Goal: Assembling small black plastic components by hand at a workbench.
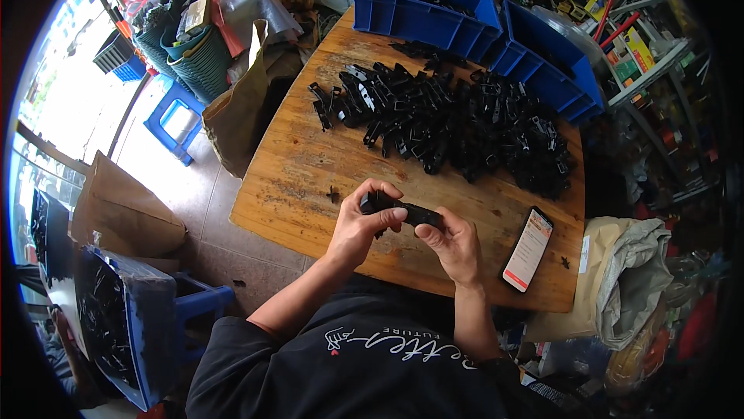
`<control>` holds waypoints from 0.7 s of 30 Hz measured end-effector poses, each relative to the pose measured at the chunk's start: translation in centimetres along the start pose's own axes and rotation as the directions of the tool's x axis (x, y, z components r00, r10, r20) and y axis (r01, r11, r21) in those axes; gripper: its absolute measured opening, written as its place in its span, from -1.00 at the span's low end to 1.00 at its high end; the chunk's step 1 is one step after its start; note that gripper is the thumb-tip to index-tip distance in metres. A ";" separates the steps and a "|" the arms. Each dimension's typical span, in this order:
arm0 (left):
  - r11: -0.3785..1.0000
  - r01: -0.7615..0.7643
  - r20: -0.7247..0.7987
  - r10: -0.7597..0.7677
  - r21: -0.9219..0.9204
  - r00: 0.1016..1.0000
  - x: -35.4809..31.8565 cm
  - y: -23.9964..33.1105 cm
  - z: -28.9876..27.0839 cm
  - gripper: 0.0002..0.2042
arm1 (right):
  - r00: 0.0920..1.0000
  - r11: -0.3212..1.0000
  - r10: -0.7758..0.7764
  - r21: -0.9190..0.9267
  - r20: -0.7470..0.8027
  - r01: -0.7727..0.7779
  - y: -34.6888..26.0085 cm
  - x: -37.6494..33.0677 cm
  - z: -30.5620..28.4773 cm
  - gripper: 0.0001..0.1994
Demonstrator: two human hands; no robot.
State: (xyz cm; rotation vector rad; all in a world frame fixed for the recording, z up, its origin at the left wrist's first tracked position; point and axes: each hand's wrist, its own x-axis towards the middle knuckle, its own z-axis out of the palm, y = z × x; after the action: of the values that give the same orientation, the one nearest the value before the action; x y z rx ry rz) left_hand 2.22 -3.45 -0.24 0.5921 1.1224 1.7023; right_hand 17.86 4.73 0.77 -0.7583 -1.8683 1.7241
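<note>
Between my two hands, over the near part of the wooden table (298, 179), is a black elongated plastic part (418, 216). My left hand (366, 221) is closed round its left end, thumb along the near side. My right hand (453, 244) pinches its right end between thumb and fingers. The part's exact kind is too dark to make out. Beyond my hands spreads a large heap of similar black plastic pieces (465, 120). A tiny black piece (333, 195) lies to the left of my left hand.
A lit phone (528, 250) lies on the right. Two blue bins (426, 20) stand at the table's far side, holding dark parts. A paper sack (236, 109) stands at the left, near a blue stool (174, 120). A blue crate (128, 326) with black pieces is lower left.
</note>
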 end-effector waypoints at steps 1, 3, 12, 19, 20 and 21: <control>1.000 0.017 0.024 -0.016 -0.024 1.000 0.0 0.0 -0.1 -0.72 | 1.000 1.000 -0.002 0.001 0.003 0.002 -0.3 -0.1 0.0 -0.66; 1.000 0.018 0.013 -0.018 -0.026 1.000 0.5 0.5 -0.4 -0.72 | 0.997 0.994 -0.025 0.105 0.074 0.017 -0.9 0.0 0.0 -0.62; 0.995 0.063 0.097 -0.056 -0.071 0.994 0.8 1.4 -0.5 -0.71 | 0.999 0.983 0.011 0.181 0.031 -0.017 1.2 0.3 0.7 -0.72; 0.457 -0.461 0.233 0.471 0.761 0.851 1.6 -0.5 4.0 -0.39 | 0.986 0.347 0.164 0.935 0.016 -0.073 3.3 2.5 3.1 -0.42; 0.397 -0.502 0.301 0.468 0.768 0.831 2.0 -0.8 4.7 -0.31 | 0.987 0.286 0.159 0.955 0.032 -0.078 2.3 2.6 2.8 -0.36; 0.376 -0.525 0.338 0.460 0.764 0.821 2.0 -0.7 5.1 -0.30 | 0.996 0.220 0.019 0.972 0.084 -0.086 2.5 2.9 2.2 -0.38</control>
State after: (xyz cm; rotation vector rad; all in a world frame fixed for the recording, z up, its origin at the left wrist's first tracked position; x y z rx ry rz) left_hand 5.81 0.51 1.27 1.7583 1.8495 1.4756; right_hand 14.46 5.20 -2.01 -0.1890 -0.3606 2.4516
